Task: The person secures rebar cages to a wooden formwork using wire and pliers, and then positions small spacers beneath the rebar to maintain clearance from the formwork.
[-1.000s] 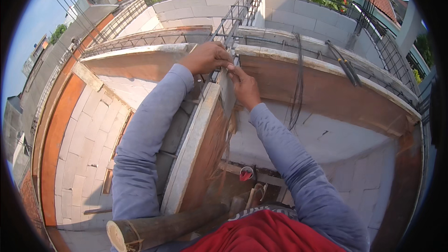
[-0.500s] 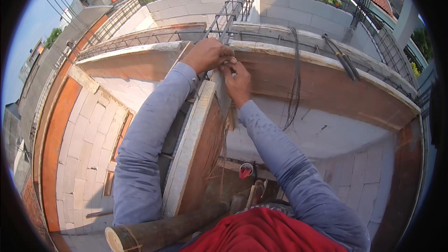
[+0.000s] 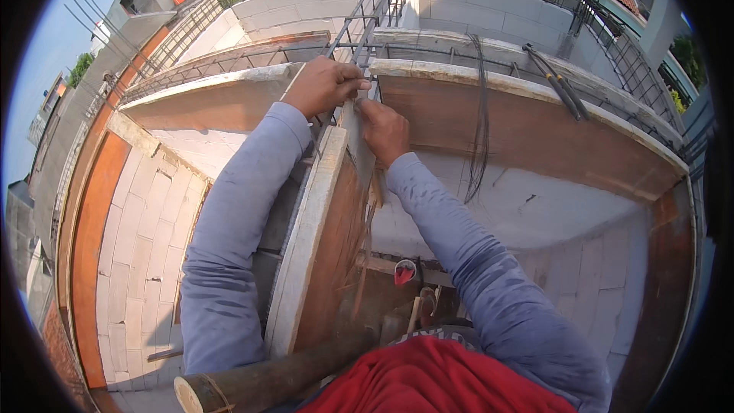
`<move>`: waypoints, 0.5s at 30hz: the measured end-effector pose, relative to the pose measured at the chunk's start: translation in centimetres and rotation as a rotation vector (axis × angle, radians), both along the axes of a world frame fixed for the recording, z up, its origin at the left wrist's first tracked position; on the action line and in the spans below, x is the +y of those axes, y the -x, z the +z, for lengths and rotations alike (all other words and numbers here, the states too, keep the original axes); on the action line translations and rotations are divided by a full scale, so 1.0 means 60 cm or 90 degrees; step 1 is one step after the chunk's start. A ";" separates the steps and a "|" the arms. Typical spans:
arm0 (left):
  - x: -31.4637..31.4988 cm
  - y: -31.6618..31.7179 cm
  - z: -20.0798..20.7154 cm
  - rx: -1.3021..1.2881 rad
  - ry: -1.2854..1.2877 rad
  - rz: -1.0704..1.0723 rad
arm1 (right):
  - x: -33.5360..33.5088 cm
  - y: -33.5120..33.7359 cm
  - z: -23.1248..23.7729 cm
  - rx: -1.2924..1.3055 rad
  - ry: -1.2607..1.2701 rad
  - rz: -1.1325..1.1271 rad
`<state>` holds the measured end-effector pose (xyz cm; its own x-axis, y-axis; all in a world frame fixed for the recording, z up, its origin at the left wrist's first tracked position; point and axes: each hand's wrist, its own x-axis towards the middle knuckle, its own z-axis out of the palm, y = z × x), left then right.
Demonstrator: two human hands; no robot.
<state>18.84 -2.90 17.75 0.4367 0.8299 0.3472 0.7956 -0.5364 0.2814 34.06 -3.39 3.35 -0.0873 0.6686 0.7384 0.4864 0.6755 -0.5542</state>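
Both hands work close together where the steel rebar cage (image 3: 374,6) meets the wooden formwork. My left hand (image 3: 324,86) is closed, thumb and fingers pinched just above the near formwork board (image 3: 310,237). Slightly lower and to its right, my right hand (image 3: 385,130) is also closed, its fingertips at the board corner. Whatever is pinched in either hand is too small or hidden to make out. A loose bundle of thin dark tie wire (image 3: 482,118) hangs over the right formwork board (image 3: 527,126). Long pincers (image 3: 563,90) with black and yellow handles rest on that board's top.
A round wooden pole (image 3: 260,377) lies across the bottom, close to my body. Below, a small bucket (image 3: 405,271) with something red in it stands beside the formwork. Pale block walls (image 3: 141,248) drop away on both sides. More rebar (image 3: 612,46) runs along the far right.
My two hands have drawn slightly apart. The right hand has turned and its fingers are curled in more. The whole view has shifted slightly; the wire bundle and pincers lie as before.
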 end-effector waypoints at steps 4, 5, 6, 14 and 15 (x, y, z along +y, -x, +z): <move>-0.011 0.002 -0.004 -0.135 0.030 0.027 | 0.001 -0.004 -0.005 -0.035 0.012 0.017; -0.010 0.001 -0.003 -0.141 0.040 0.039 | 0.001 -0.003 -0.006 -0.035 0.017 0.021; -0.009 0.003 -0.005 -0.147 0.050 0.052 | -0.001 0.000 -0.005 -0.036 0.021 0.025; 0.030 -0.005 -0.025 0.046 -0.161 -0.049 | -0.052 -0.004 0.019 -0.078 0.117 0.063; 0.041 -0.008 -0.018 0.103 -0.260 -0.099 | -0.051 -0.008 0.033 -0.078 0.131 0.091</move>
<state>19.32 -0.43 16.67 0.6207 0.5595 0.5492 0.7134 -0.6937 -0.0996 34.52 -6.47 5.33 -0.2720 0.7779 0.5665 0.4661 0.6215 -0.6297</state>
